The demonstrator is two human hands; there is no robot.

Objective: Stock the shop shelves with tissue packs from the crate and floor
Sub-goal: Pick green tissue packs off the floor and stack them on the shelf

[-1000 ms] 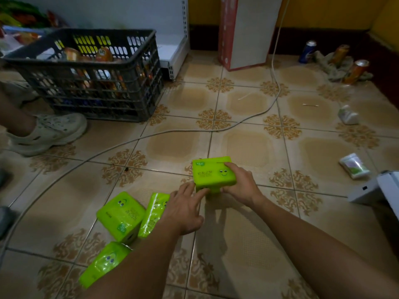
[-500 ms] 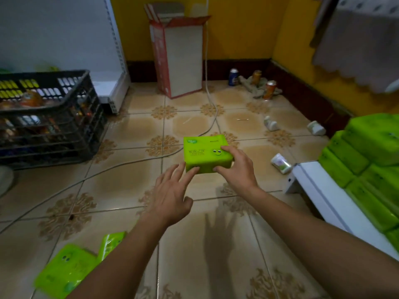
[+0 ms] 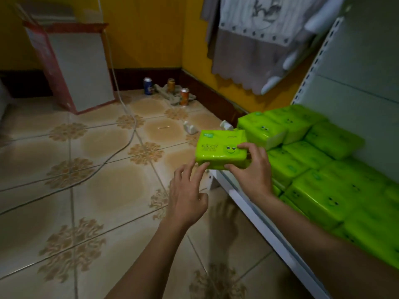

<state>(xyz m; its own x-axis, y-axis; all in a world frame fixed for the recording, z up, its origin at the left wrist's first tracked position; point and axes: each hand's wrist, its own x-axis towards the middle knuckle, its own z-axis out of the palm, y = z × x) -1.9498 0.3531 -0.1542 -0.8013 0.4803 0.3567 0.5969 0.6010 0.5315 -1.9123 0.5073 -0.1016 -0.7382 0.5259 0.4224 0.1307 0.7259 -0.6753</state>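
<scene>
**Green pack held at the shelf's end**

The right hand grips a bright green plastic-wrapped tissue pack, fingers on top and thumb on its near side. It is held above the end of the low white metal shelf. The left hand is loose, its straight fingertips touching the pack's near lower edge. Matching green packs are stacked on the shelf just beside it.

Tissue packs on shelf, right.

Light: dim and warm, darker toward the corners.
Shadows: soft, blurred ones on the floor tiles.
Glare: slight sheen on the held tissue pack.
Blur: hanging cloth smeared.
Distortion: shelf post leans and curves, wide-angle.
</scene>
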